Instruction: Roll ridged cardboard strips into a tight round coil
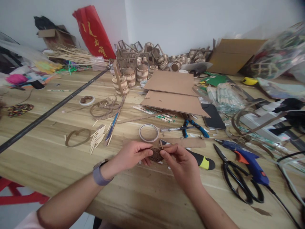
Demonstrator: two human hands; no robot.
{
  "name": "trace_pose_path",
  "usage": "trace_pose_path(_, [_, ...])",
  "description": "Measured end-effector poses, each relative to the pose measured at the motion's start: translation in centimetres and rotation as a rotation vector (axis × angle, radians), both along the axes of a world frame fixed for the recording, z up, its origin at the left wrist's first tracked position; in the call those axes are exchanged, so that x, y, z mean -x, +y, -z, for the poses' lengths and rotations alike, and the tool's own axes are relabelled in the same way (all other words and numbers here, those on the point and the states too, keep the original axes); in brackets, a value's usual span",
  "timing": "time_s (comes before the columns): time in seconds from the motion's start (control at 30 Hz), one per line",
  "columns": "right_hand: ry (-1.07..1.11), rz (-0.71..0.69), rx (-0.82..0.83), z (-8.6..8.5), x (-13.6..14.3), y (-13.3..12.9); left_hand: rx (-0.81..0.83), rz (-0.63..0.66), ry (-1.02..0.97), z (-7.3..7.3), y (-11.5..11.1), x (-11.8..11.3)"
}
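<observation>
A small dark brown disc [156, 155] with a coiled look is held between both hands above the wooden table [133, 197]. My left hand [133, 155] pinches its left edge with thumb and forefinger. On the right side, my right hand [182, 162] is closed on the disc's edge, with a short brown strip [161, 145] standing up by its fingertips. Just beyond the hands lies a roll of tape [148, 133]. A knife with a black and yellow-green handle [204, 161] is partly hidden behind my right hand.
Black scissors [238, 178] and a blue glue gun [250, 162] lie at the right. Blue-handled pliers [194, 127], cardboard sheets [173, 98] and a phone [213, 116] are farther back. Cut sticks [97, 138] lie at the left; small slatted buckets [142, 73] stand near the wall.
</observation>
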State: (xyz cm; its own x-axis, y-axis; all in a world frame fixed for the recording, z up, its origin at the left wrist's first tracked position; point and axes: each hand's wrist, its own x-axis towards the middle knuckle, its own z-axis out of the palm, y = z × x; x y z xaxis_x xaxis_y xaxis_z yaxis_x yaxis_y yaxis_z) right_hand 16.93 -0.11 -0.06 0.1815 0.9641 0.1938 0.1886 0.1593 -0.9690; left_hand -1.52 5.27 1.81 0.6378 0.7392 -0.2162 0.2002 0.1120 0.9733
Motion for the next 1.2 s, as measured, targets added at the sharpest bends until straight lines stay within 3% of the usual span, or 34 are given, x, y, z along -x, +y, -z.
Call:
trace_pose_path(0.13, [-0.078,0.051,-0.021,-0.2,0.1,-0.2,-0.041,-0.109,-0.001,0.2,-0.5,-0.4])
trace_pose_path(0.27, [-0.035,0.130,-0.027,-0.3,0.4,-0.4,-0.245,-0.296,0.115,0.3,-1.6,-0.9])
trace_pose_path(0.4, [0.021,0.148,-0.040,-0.2,1.0,-0.5,-0.450,-0.248,0.207,0.5,-2.5,-1.3])
trace_pose_path(0.57, [0.028,0.072,-0.038,0.2,1.5,-0.7,-0.594,-0.221,0.311,0.3,-2.5,-1.4])
trace_pose_path(0.93, [0.081,-0.085,-0.077,0.2,1.3,-0.5,-0.633,-0.085,0.277,0.1,-1.4,-0.6])
trace_pose_path(1.2, [0.124,-0.113,-0.075,0.2,1.1,-0.4,-0.688,0.007,0.256,0.0,-1.1,-0.2])
